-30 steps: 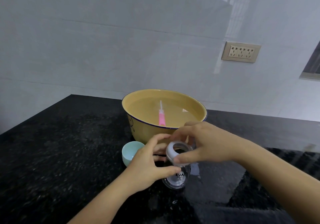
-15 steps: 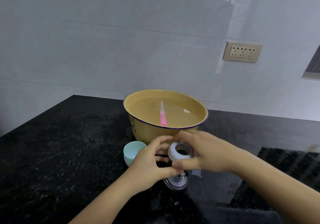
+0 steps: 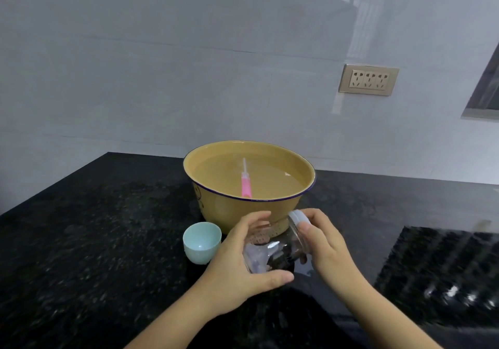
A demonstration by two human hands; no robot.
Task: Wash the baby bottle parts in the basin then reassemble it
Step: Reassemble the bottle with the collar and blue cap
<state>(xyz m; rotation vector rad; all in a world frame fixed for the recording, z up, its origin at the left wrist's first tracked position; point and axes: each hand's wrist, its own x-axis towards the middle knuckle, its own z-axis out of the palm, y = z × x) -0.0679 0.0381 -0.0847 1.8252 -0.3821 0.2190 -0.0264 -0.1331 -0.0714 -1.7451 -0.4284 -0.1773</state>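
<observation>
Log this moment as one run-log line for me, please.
left hand: grips bottle base | right hand: pinches collar | bottle: tilted, near basin | brush: in basin water | cap: open side up, on counter

Glossy grey tiled wall (image 3: 189,65), socket plate (image 3: 368,79), black countertop (image 3: 81,254).

bottle (image 3: 280,251) tipped onto its side, white ring (image 3: 297,217) now rightward, apparently lifted

blk counter (image 3: 94,240), wall socket (image 3: 368,79), tile wall (image 3: 162,65)
</observation>
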